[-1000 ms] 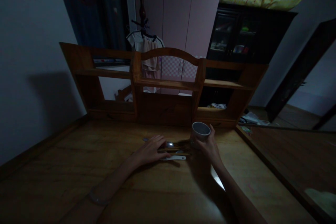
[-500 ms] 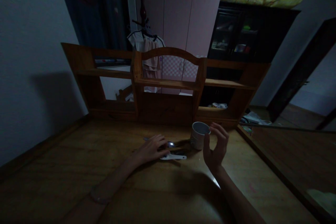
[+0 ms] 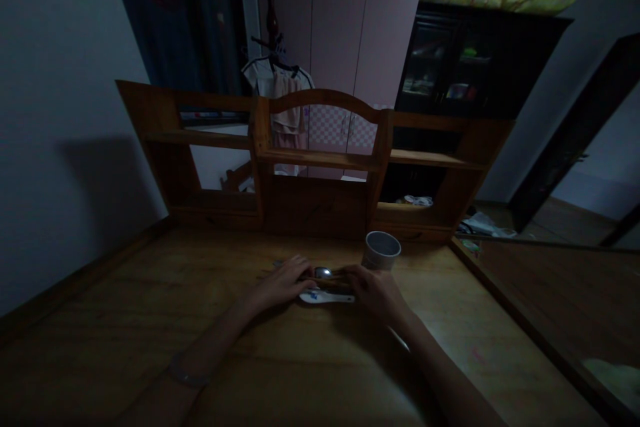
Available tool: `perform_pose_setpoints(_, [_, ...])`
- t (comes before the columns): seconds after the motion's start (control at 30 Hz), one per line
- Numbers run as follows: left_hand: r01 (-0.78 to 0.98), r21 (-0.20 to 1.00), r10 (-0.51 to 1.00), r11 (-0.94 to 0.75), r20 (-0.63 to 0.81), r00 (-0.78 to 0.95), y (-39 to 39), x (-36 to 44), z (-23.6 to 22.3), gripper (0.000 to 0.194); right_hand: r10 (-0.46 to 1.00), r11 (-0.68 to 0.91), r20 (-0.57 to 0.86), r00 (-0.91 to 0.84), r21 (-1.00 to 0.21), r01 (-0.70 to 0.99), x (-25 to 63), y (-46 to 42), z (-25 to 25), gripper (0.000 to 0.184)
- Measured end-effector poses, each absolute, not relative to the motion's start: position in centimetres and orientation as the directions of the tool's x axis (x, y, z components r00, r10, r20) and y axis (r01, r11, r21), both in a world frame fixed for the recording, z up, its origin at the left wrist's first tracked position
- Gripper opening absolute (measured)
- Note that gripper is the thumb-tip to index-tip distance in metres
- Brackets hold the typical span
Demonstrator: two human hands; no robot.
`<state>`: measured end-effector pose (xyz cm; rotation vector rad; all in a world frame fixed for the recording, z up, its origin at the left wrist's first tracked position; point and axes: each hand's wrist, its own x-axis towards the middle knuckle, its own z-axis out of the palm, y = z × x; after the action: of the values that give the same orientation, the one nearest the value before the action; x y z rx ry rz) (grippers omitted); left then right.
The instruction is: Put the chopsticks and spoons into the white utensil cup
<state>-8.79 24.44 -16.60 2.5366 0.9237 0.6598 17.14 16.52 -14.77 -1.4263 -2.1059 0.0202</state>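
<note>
On a wooden table lies a small bundle of utensils: a metal spoon, a white spoon and some dark sticks between them. My left hand rests on the left end of the bundle with its fingers laid over it. My right hand lies on the right end, fingers curled over the utensils. A white cup stands upright just behind my right hand, apart from it.
A wooden shelf unit stands along the table's far edge. Behind it are a pink wardrobe, hanging clothes and a dark cabinet. A wall is at the left, a raised wooden edge at the right.
My right hand let go of the white cup, drew back, then came down onto the right end of the utensils. The left hand stayed on the bundle.
</note>
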Motion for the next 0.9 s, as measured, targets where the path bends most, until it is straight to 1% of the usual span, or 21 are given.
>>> perform_pose_setpoints(0.07, [0.523,0.486,0.690,-0.700,0.270,0.672,24.4,-8.9,-16.5,0.025,0.852,0.420,0.471,-0.229,-0.352,0.837,17.1,16.6,-14.9,0.024])
perform_pose_setpoints(0.17, [0.567,0.468,0.713,-0.678,0.229,0.663,24.5,-9.1,-16.3,0.026,0.853,0.396,0.492,-0.177,-0.387,0.833,17.1,16.7,-15.0,0.023])
perform_pose_setpoints(0.33, [0.593,0.441,0.721,-0.674,0.214,0.660,25.0,-9.6,-16.9,0.030,0.853,0.357,0.510,-0.113,-0.411,0.839,17.2,16.8,-15.0,0.021])
perform_pose_setpoints(0.43, [0.585,0.444,0.716,-0.679,0.227,0.660,25.3,-9.8,-17.1,0.029,0.857,0.352,0.504,-0.107,-0.421,0.836,17.3,16.8,-15.0,0.019])
perform_pose_setpoints(0.6, [0.565,0.461,0.719,-0.684,0.298,0.628,25.5,-10.0,-16.1,0.031,0.880,0.357,0.451,-0.148,-0.421,0.834,17.3,16.9,-15.3,0.009])
perform_pose_setpoints(0.7, [0.584,0.507,0.768,-0.633,0.320,0.555,25.2,-10.0,-15.0,0.027,0.878,0.388,0.449,-0.165,-0.468,0.794,17.0,16.8,-15.3,0.008])
perform_pose_setpoints(0.8, [0.586,0.582,0.825,-0.564,0.373,0.423,24.3,-9.7,-13.5,0.023,0.859,0.420,0.491,-0.148,-0.510,0.751,16.6,16.5,-15.0,0.010])
perform_pose_setpoints(0.87, [0.479,0.700,0.848,-0.530,0.416,0.329,23.3,-9.1,-12.4,0.025,0.844,0.438,0.519,-0.134,-0.525,0.729,16.2,16.3,-14.6,0.013])
perform_pose_setpoints(0.9, [0.371,0.778,0.859,-0.507,0.420,0.292,22.7,-8.6,-11.9,0.028,0.838,0.449,0.530,-0.134,-0.529,0.720,16.0,16.1,-14.4,0.014])
